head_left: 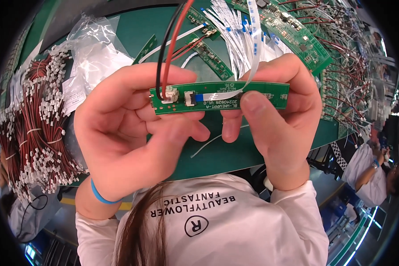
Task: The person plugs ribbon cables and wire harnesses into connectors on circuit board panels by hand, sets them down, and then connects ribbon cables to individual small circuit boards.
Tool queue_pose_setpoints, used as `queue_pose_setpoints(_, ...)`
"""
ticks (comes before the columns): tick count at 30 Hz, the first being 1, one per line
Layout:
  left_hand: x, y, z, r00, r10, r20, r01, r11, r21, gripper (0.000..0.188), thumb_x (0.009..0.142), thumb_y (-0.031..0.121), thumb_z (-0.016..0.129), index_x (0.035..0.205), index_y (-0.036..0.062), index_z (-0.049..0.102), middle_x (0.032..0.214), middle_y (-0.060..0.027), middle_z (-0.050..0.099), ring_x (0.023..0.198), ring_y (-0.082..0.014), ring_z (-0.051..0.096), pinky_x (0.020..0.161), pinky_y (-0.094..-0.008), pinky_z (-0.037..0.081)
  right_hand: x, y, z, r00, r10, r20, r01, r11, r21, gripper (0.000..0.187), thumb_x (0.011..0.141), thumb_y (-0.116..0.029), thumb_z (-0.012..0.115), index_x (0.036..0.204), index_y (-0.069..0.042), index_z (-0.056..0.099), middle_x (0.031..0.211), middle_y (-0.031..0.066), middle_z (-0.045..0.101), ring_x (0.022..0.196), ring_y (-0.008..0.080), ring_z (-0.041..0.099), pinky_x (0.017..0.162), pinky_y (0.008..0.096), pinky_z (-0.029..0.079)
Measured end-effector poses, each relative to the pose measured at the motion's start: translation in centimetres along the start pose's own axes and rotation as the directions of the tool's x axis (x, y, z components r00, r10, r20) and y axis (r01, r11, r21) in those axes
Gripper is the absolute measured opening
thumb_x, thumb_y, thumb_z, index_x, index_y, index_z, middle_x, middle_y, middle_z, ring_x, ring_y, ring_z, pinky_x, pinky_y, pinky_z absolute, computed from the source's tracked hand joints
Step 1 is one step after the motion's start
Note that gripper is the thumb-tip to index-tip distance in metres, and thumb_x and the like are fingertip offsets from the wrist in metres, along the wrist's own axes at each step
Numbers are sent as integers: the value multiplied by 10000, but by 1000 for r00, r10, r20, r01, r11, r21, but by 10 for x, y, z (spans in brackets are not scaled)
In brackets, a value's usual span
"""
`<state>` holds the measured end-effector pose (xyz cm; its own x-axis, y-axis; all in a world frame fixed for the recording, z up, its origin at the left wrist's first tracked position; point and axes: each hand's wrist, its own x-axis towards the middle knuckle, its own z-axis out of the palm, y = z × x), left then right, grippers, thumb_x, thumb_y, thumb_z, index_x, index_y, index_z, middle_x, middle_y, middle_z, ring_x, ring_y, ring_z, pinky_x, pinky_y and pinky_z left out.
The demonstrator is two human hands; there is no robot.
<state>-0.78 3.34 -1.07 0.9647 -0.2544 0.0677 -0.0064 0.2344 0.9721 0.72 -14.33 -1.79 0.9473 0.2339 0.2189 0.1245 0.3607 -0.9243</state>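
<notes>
Between my hands, above the green table, is a narrow green circuit board (pixel 261 92). A white flat ribbon cable (pixel 254 48) with a blue end sits at a small connector near the board's middle. Red and black wires (pixel 168 53) rise from a white plug (pixel 170 94) at the board's left end. My right hand (pixel 279 106) pinches the right part of the board, its thumb on the front face over the ribbon. My left hand (pixel 128 119) curls round the left end, fingers behind and below the board, its thumb and fingertips just under the edge.
Bundles of red-black cables with white plugs (pixel 35 137) lie at the left beside a clear plastic bag (pixel 95 44). White ribbon cables (pixel 235 35) and several circuit boards (pixel 213 57) lie beyond my hands. Wired boards (pixel 341 75) line the right side. Another person (pixel 363 170) is at the far right.
</notes>
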Motion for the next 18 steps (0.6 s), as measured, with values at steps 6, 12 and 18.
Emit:
queue_pose_setpoints(6,0,-1,4,995,-3,-104,7,999,46,276,801,-39,509,1068,-101,469,778,-121,589,568,-155,578,578,-284,531,-2,-1,3,998,-58,13,59,992,-113,171,787,59,551,922,26,451,764,150,588,550,188,589,490,279,496)
queue_pose_setpoints(12,0,-2,2,992,-30,-127,45,992,119,208,837,-31,507,1040,-69,497,755,-104,582,545,-113,549,506,-256,521,-2,1,3,991,-107,79,122,968,-221,201,758,109,563,912,33,458,777,148,584,587,177,597,527,274,504)
queue_pose_setpoints(18,0,-8,-2,995,90,-47,-81,981,177,184,867,-8,485,1041,-63,497,889,-88,578,537,-57,480,437,-188,418,-1,2,2,990,-117,75,134,952,-277,203,754,122,553,915,37,464,741,141,582,592,167,595,536,261,494)
